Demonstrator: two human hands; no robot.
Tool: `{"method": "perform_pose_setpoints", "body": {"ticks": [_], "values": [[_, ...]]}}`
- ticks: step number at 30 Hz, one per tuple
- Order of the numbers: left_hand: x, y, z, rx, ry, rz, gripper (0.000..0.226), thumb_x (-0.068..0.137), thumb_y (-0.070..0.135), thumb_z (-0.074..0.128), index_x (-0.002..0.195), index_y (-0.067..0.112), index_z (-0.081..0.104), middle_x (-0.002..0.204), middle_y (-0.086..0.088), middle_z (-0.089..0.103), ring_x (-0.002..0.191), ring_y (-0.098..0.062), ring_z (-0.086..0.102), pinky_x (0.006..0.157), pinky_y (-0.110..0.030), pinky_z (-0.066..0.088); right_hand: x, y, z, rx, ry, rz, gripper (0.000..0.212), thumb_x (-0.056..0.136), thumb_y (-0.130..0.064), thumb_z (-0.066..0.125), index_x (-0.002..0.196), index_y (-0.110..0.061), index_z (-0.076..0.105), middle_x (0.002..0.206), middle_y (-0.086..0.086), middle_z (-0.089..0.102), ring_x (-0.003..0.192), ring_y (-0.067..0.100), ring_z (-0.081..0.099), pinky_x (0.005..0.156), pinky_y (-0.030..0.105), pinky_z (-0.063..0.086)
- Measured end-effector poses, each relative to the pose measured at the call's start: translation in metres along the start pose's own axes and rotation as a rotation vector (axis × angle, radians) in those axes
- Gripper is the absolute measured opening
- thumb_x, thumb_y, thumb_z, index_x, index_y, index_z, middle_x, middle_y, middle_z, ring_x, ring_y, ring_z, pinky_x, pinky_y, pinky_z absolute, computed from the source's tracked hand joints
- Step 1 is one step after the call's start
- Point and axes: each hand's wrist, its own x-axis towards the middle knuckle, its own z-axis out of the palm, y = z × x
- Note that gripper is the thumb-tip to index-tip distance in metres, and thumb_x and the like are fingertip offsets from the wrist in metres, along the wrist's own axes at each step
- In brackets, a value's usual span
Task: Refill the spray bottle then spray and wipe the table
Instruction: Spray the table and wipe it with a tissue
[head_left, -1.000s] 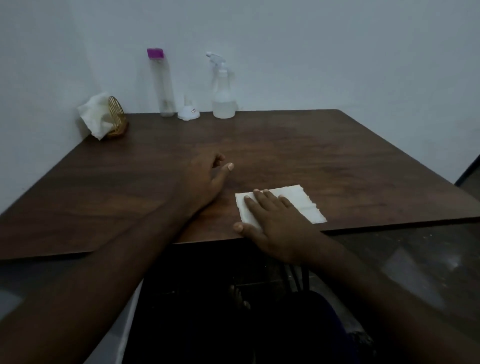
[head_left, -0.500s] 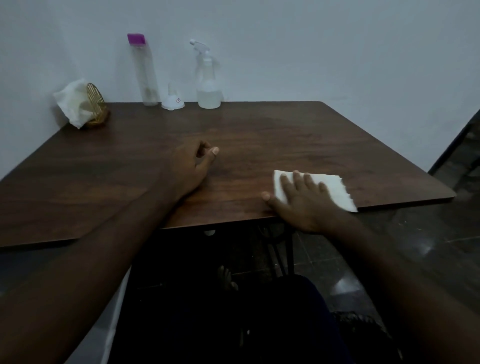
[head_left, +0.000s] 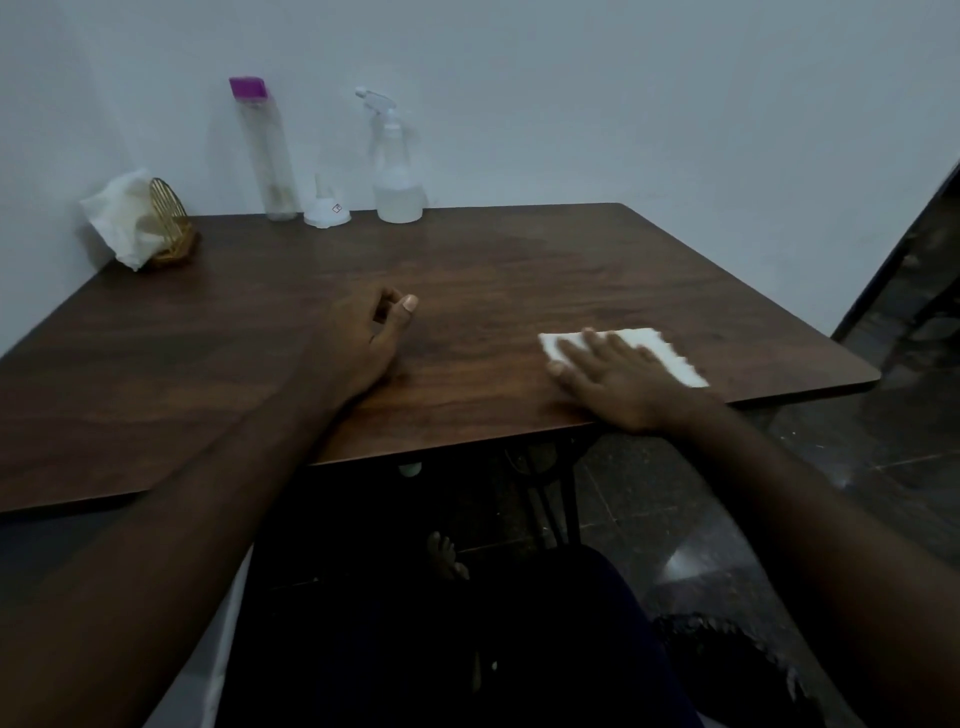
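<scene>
- I see my right hand (head_left: 621, 382) lying flat, palm down, on a white paper towel (head_left: 652, 349) near the front right edge of the desk (head_left: 519, 270). The grip is spread: fingers extended and pressing on the towel, not curled around it.
- The towel lies flat on the wood. Its left corner and right portion show on either side of my fingers.
- My left hand (head_left: 358, 345) rests on the desk near the front centre, well apart from the towel. The grip is loosely curled with nothing in it; the thumb tip points toward the far edge.
- The spray bottle (head_left: 397, 171) stands upright at the far edge of the desk, against the wall. It is clear, with a white trigger head, and liquid fills its lower part.
- A small white funnel (head_left: 326, 210) sits mouth down just to the left of the spray bottle.
- A tall clear bottle (head_left: 265, 150) with a purple cap stands upright to the left of the funnel.
- A gold wire holder (head_left: 171, 223) with white tissues (head_left: 122, 218) occupies the far left corner of the desk.
- Below the desk edge I see dark metal legs, a tiled floor and a bare foot.
</scene>
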Motion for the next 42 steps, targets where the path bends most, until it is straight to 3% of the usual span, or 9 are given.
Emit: {"method": "perform_pose_setpoints", "body": {"ticks": [2,7,13,19,23,29,33,38,42], "values": [[0.001,0.000,0.000,0.019,-0.017,0.017,0.037,0.099,0.048,0.042,0.108,0.017,0.061,0.097,0.005,0.062,0.087,-0.010,0.058,0.077,-0.030,0.044,-0.001,0.016,0.000,0.056,0.008,0.123,0.073,0.092,-0.071,0.008,0.156,-0.037,0.001,0.166,0.005,-0.004,0.152,0.027,-0.004,0.121,0.051,0.002],[0.003,-0.004,0.000,0.028,-0.036,0.035,0.037,0.099,0.048,0.041,0.110,0.019,0.061,0.098,0.006,0.061,0.088,-0.010,0.057,0.077,-0.028,0.041,-0.004,0.002,0.005,0.182,0.020,0.138,0.091,0.084,-0.081,0.011,0.157,-0.028,-0.007,0.166,-0.002,-0.006,0.152,0.024,-0.008,0.120,0.051,-0.003],[0.004,-0.005,0.000,-0.078,0.041,-0.027,0.034,0.101,0.048,0.039,0.100,0.022,0.060,0.089,0.006,0.062,0.081,-0.006,0.057,0.074,-0.027,0.042,0.027,-0.019,-0.006,0.123,0.022,0.280,0.104,0.081,-0.085,0.007,0.157,-0.014,0.002,0.166,0.006,-0.004,0.152,0.030,-0.006,0.120,0.056,-0.002],[0.005,-0.012,0.001,-0.248,0.159,-0.112,0.051,0.096,0.059,0.033,0.092,0.016,0.061,0.087,0.000,0.065,0.083,-0.013,0.061,0.080,-0.033,0.047,0.028,-0.145,0.003,0.146,0.033,-0.205,0.094,0.088,-0.078,0.015,0.158,-0.016,0.005,0.166,0.005,-0.002,0.152,0.026,-0.007,0.120,0.055,-0.003],[0.007,-0.015,0.001,-0.324,0.195,-0.182,0.061,0.089,0.068,0.030,0.093,0.017,0.062,0.084,0.008,0.065,0.084,-0.008,0.063,0.083,-0.031,0.048,0.042,-0.131,0.000,0.105,0.017,-0.344,0.080,0.095,-0.069,0.014,0.158,-0.021,0.005,0.166,0.000,-0.001,0.153,0.020,-0.003,0.121,0.049,0.000],[0.010,-0.020,0.005,-0.289,0.130,-0.157,0.069,0.086,0.077,0.026,0.093,0.017,0.061,0.089,-0.005,0.066,0.086,-0.018,0.063,0.084,-0.039,0.048,0.072,0.002,-0.016,0.082,0.005,0.147,0.081,0.091,-0.073,0.006,0.158,-0.026,0.002,0.166,0.001,-0.003,0.153,0.024,-0.003,0.120,0.055,0.001],[0.019,-0.026,0.013,-0.325,0.103,-0.198,0.061,0.080,0.083,0.029,0.083,0.030,0.057,0.084,-0.002,0.065,0.082,-0.021,0.064,0.081,-0.043,0.052,0.057,-0.019,-0.009,0.107,-0.014,0.236,0.092,0.084,-0.081,0.004,0.158,-0.025,-0.002,0.165,0.009,-0.008,0.151,0.034,-0.008,0.118,0.060,-0.004],[0.036,-0.034,0.015,-0.479,0.194,-0.382,0.046,0.092,0.066,0.036,0.078,0.027,0.056,0.074,0.006,0.060,0.071,-0.010,0.058,0.074,-0.040,0.050,0.040,-0.116,-0.002,0.066,-0.022,-0.126,0.084,0.088,-0.078,0.011,0.156,-0.032,-0.004,0.165,0.008,-0.011,0.150,0.035,-0.014,0.117,0.061,-0.007],[0.040,-0.043,0.010,-0.483,0.229,-0.422,0.052,0.090,0.070,0.032,0.087,0.026,0.059,0.081,0.005,0.062,0.076,-0.009,0.060,0.077,-0.036,0.051,0.068,-0.151,-0.010,0.051,-0.045,-0.353,0.078,0.091,-0.075,0.011,0.156,-0.036,0.000,0.166,0.002,-0.009,0.151,0.026,-0.013,0.118,0.057,-0.008]]}}
